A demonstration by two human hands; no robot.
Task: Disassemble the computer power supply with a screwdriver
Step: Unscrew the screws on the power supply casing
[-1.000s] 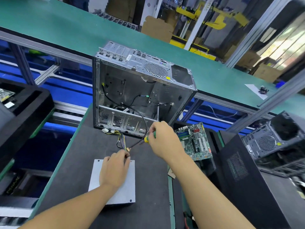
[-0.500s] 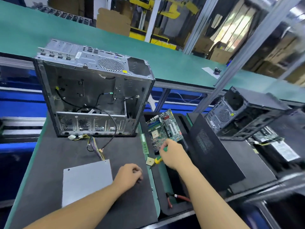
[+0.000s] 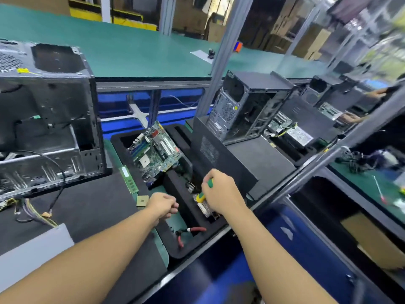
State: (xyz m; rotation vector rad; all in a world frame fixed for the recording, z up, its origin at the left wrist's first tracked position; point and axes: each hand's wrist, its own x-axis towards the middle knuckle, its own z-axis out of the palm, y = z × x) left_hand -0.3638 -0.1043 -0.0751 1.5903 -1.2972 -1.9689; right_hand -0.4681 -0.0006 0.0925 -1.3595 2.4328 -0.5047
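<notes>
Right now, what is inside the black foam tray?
The tray holds a green motherboard leaning at the far end and red-handled pliers lying at the near end. The right hand, gripping a screwdriver, partly covers a metal piece between them.

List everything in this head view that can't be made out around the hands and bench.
All head view.
- Screwdriver: shaft and tip lost in blur below the right hand gripping it.
- Left hand: curled fingers hide whether it holds anything.
- Power supply: cut off by the left frame edge.
- Small dark item on the far table: too small, blurred.
</notes>
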